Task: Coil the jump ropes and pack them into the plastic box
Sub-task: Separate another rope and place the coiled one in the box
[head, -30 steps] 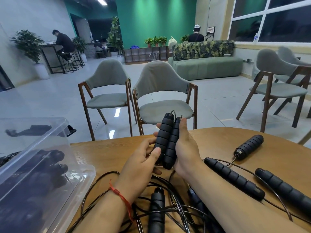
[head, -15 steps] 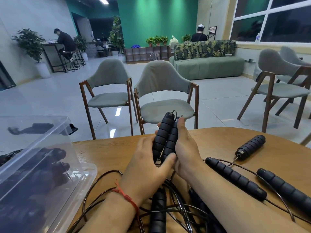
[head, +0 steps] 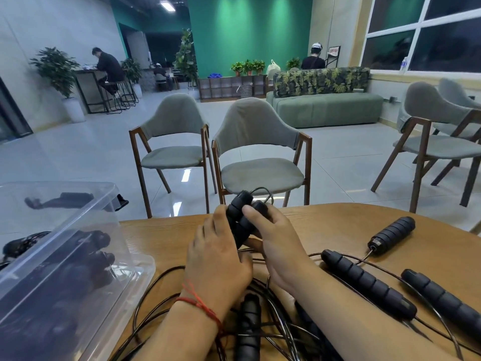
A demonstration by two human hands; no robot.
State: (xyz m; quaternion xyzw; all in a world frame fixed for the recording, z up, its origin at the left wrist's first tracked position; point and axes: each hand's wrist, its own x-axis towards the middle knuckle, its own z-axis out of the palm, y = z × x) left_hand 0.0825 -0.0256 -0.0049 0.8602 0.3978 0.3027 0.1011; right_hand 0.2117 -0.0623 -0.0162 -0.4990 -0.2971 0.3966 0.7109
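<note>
L hand (head: 218, 261) & R hand (head: 277, 241) close together, both curled round paired handles (head: 237, 208): black, ribbed, side by side, cord (head: 261, 189) looping off top.

black ribbed handles (head: 367, 282), black cords (head: 170, 269), tan wood-grain table (head: 338, 225), clear plastic box (head: 130, 277), red thread bracelet (head: 197, 304), green wall (head: 247, 35), leaf-print sofa back (head: 322, 80), grey-green chairs (head: 260, 126).

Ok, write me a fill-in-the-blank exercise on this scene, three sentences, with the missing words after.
1. The left hand and right hand together hold ____ black handles.
2. The string round the left wrist is ____.
3. The plastic box stands on the person's ____ side.
Missing words: two; red; left.
</note>
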